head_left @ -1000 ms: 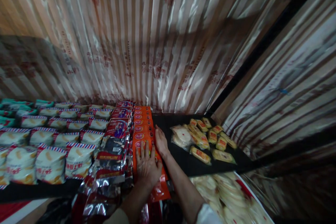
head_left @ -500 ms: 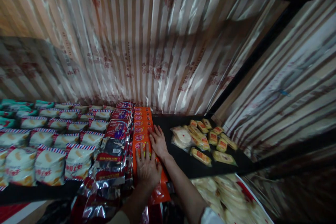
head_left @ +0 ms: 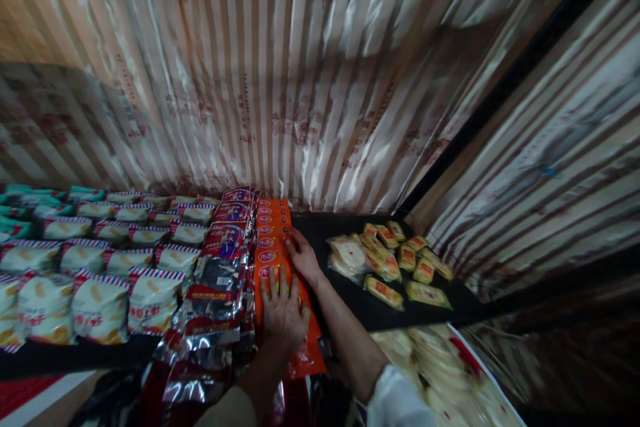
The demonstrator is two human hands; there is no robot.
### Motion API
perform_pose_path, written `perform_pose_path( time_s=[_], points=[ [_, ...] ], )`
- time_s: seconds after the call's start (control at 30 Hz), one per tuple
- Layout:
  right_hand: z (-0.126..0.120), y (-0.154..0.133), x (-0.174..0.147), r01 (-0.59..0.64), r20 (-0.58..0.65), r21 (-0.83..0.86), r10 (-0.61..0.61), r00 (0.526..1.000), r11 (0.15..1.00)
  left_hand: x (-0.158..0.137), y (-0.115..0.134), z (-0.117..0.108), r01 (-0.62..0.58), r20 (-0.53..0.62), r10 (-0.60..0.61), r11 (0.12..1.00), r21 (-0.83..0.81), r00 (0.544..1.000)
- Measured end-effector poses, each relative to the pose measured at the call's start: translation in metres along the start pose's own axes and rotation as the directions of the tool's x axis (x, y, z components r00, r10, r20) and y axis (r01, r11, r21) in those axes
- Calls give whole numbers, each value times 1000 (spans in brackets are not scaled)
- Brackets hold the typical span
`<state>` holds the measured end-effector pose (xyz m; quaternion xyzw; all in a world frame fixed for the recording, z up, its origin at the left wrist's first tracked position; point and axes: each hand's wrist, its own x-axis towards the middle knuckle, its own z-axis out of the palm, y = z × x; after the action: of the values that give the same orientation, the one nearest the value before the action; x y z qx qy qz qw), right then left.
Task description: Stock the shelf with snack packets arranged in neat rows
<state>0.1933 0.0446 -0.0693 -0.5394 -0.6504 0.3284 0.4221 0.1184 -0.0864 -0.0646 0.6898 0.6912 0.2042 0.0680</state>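
Left hand (head_left: 285, 317): spread flat on the orange packets (head_left: 273, 240)
Orange packets: overlapping row, from the front edge of the black shelf (head_left: 345, 307) to its back edge
Right hand (head_left: 304, 260): at the row's right side; too dim to tell whether it pinches
Yellow packs (head_left: 386, 267): towards the shelf's back right corner
Striped sheeting (head_left: 280, 80): behind the back edge

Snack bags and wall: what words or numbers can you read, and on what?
"上", probably: red print on a striped-top snack bag; the rest too blurred.
Orange packets: too blurred.
Dark red packets: too blurred.
Yellow packs: too small.
Wall covering: too blurred.
No readable numbers.
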Motion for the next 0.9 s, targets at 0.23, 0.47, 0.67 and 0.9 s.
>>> perform_pose_path(
  time_s=[0.23, 0.47, 0.67, 0.9],
  points=[
    [-23, 8, -61, -202, -130, 552, 322, 938, 809, -1, 1, -4, 19, 36, -19, 1000, 19, 999],
    [-25, 6, -127, -207, -108, 648, 357, 928, 733, -1, -2, -1, -1, 61, -4, 997, 76, 998],
    [-17, 5, -137, -199, -99, 681, 358, 929, 705, -1, -5, 1, 4, 73, -11, 995, 98, 997],
    [-23, -3, -143, -178, -116, 670, 339, 934, 721, -1, -4, 1, 14, 69, -22, 993, 116, 997]
  ],
)
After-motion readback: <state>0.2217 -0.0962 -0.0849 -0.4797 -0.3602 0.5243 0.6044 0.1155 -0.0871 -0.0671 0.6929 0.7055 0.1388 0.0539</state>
